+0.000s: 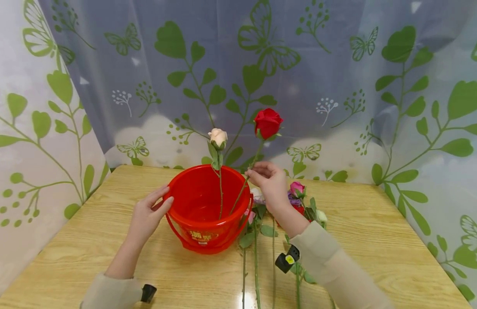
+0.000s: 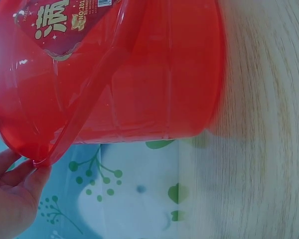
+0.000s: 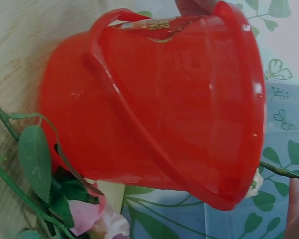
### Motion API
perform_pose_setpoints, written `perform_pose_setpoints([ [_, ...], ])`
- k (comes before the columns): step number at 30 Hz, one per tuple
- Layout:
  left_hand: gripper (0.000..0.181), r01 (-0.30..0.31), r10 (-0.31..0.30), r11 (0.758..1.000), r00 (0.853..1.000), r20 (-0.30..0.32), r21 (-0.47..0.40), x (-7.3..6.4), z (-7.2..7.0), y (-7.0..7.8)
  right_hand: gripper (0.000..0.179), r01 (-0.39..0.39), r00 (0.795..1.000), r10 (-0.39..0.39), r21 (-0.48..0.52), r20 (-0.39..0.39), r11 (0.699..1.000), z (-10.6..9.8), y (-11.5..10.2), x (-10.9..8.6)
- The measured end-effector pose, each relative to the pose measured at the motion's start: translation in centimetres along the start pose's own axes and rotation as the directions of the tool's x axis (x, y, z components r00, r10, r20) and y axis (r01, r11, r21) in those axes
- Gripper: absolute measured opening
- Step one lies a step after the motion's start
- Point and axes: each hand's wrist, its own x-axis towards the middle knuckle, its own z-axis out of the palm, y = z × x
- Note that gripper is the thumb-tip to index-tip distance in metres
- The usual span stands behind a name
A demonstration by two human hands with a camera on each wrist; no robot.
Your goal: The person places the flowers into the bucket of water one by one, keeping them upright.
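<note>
A red plastic bucket (image 1: pixel 176 223) stands on the table, its handle hanging down over the front. At the bucket's left rim, my left hand (image 1: pixel 145 212) holds the edge between thumb and fingers; the left wrist view shows the fingers (image 2: pixel 32 181) at the handle's joint. My right hand (image 1: pixel 276 189) pinches the stem of a red rose (image 1: pixel 268 123) above the right rim. That rose's bloom points up, and its stem (image 3: pixel 281 171) slants down into the bucket. A cream rose (image 1: pixel 218 138) leans inside the bucket, bloom above the rim.
Right of the bucket lie several more artificial flowers, among them a magenta rose (image 1: pixel 297 189), a pink bloom (image 3: pixel 84 215) and a white bud (image 1: pixel 321 216). Their green stems (image 1: pixel 256 266) run toward the table's near edge. Behind the wooden table (image 1: pixel 377 240) hangs a leaf-and-butterfly patterned curtain (image 1: pixel 331 81).
</note>
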Motion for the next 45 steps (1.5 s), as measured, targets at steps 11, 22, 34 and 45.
perform_pose_setpoints([
  [11,0.038,0.01,-0.01,1.0,1.0,-0.001,-0.016,0.2,-0.1,-0.2,0.018,0.013,1.0,-0.013,-0.033,-0.01,0.999,0.8,1.4,-0.2],
  [22,0.037,0.014,-0.014,1.0,1.0,-0.006,-0.02,0.1,-0.1,0.3,0.018,0.027,1.0,-0.026,-0.12,0.01,0.992,1.0,1.8,-0.4],
  [34,0.037,0.004,-0.004,1.0,1.0,-0.012,-0.008,0.1,0.0,0.2,0.021,0.054,0.998,-0.044,-0.248,0.046,0.967,0.9,2.3,-0.5],
  [45,0.036,0.015,-0.015,1.0,1.0,0.004,-0.009,-0.2,-0.1,1.9,0.022,0.063,0.998,-0.057,-0.296,0.028,0.953,1.1,2.3,0.6],
])
